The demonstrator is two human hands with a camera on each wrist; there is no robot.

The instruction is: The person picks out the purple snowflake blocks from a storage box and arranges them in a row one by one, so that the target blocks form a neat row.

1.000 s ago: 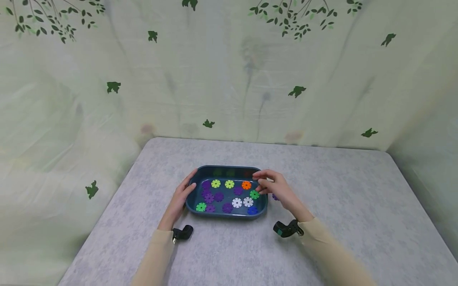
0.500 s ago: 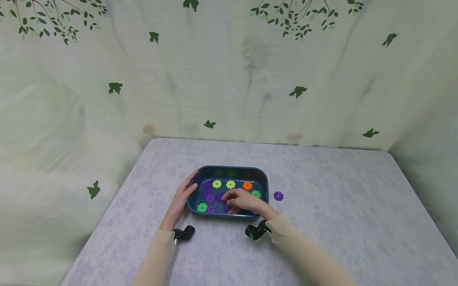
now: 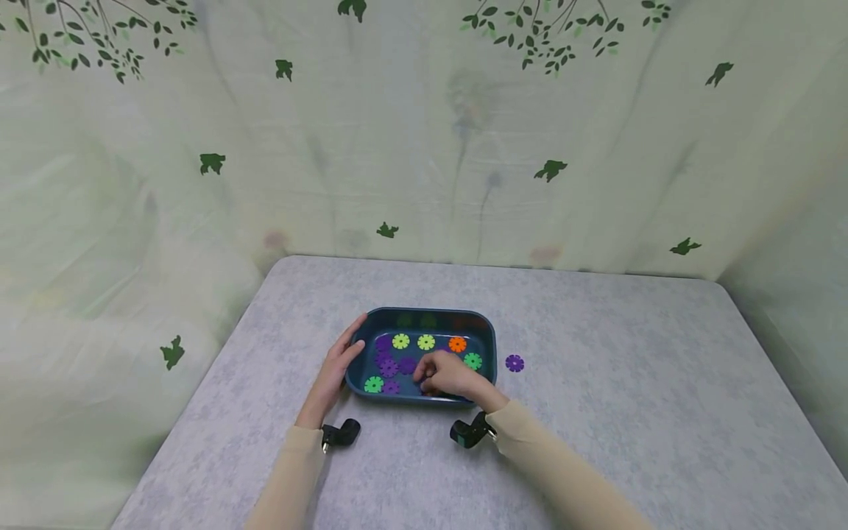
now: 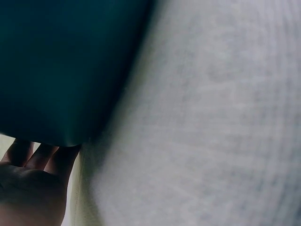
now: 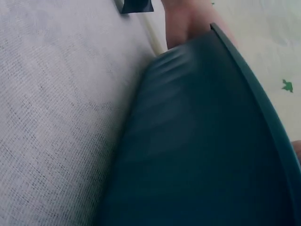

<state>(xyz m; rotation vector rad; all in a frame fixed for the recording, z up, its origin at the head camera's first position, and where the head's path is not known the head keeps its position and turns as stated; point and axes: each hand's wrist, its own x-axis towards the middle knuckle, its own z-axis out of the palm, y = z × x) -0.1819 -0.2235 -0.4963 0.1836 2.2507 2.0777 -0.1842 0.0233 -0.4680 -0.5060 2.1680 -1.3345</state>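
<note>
A dark blue tray (image 3: 430, 311) stands on the table with several flower-shaped plastic discs inside. My left hand (image 3: 330, 372) grips its left end, the thumb over the rim and the fingers outside; in the left wrist view those fingers (image 4: 62, 162) press against the tray wall (image 4: 66, 70). My right hand (image 3: 452, 374) is inside the tray near the front wall, fingers curled down. Its fingertips and whatever lies between them are hidden. Close by are a purple disc (image 3: 407, 365) and a green disc (image 3: 472, 361). In the right wrist view the tray wall (image 5: 197, 141) hides most of that hand.
A single purple disc (image 3: 514, 363) lies on the grey table (image 3: 629, 412), just right of the tray. Two yellow-green discs and an orange disc (image 3: 457, 344) lie toward the tray's back. A leaf-printed curtain (image 3: 424, 147) hangs behind the table.
My right hand has moved left from the tray's right end to its front middle, and its fingers have drawn closer together, covering a purple disc seen earlier. The left hand keeps its grip.
</note>
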